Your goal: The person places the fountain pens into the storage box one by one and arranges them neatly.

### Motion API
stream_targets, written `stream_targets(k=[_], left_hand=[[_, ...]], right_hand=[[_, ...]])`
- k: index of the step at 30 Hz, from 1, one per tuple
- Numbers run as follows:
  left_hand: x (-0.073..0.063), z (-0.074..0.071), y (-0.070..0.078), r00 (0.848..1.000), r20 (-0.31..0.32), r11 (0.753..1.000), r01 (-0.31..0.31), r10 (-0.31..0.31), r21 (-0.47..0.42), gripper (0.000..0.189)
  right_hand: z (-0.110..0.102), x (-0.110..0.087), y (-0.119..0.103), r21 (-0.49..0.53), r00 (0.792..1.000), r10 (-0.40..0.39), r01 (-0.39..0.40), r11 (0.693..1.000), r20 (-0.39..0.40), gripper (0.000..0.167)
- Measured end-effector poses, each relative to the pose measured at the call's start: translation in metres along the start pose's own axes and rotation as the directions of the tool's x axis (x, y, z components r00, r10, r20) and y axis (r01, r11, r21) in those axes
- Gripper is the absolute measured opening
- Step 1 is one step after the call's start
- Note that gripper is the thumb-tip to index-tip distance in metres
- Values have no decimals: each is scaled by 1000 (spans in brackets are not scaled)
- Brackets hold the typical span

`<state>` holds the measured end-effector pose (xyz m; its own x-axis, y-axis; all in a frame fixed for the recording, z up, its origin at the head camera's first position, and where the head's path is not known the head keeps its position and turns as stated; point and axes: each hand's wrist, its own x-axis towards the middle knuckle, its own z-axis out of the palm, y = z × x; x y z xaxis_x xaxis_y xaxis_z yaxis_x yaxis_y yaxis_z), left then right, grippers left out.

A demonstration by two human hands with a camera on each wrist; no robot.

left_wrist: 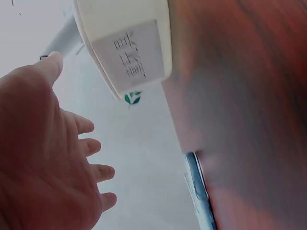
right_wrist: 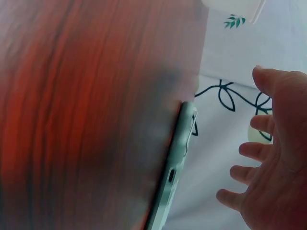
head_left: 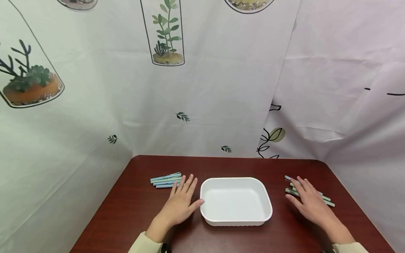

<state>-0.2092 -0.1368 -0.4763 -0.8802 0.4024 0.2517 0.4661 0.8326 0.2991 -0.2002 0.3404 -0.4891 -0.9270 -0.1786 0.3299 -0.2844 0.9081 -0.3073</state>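
Note:
A white rectangular tray [head_left: 235,203] with rounded corners stands between the hands on the dark red table. To its left is my left hand [head_left: 178,207], fingers straight and spread, its thumb overlapping the tray's left rim in the head view. Beyond those fingertips lies a bundle of slim blue and green sticks [head_left: 164,186]. On the far side, my right hand [head_left: 311,205] hovers palm down over a second group of slim green and bluish sticks [head_left: 291,192], partly covering them. Its fingers are extended and hold nothing. The right wrist view shows one green stick [right_wrist: 180,134] below the palm.
The wooden table [head_left: 152,165] has rounded back corners. White cloth [head_left: 205,91] printed with plants in jars and leaves hangs behind it and along both sides. Printed lettering on a label [left_wrist: 129,60] marks the tray's outside in the left wrist view.

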Motion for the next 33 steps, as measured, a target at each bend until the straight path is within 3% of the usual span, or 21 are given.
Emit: stream_targets(k=[9,25,33], left_hand=[[0,4,16,999,34,999,-43,43,8,80],[1,14,34,994,96,996,-63,58,57,86],[2,19,38,994,107,996,-43,34,78,88]], right_hand=[[-3,-11,14,-13,999,-1,0,1000,-38,58],[-7,-10,29,-66,990,72,-65,996,122,50],[-3,-7,35,-87,994,25,-16,996,102,39]])
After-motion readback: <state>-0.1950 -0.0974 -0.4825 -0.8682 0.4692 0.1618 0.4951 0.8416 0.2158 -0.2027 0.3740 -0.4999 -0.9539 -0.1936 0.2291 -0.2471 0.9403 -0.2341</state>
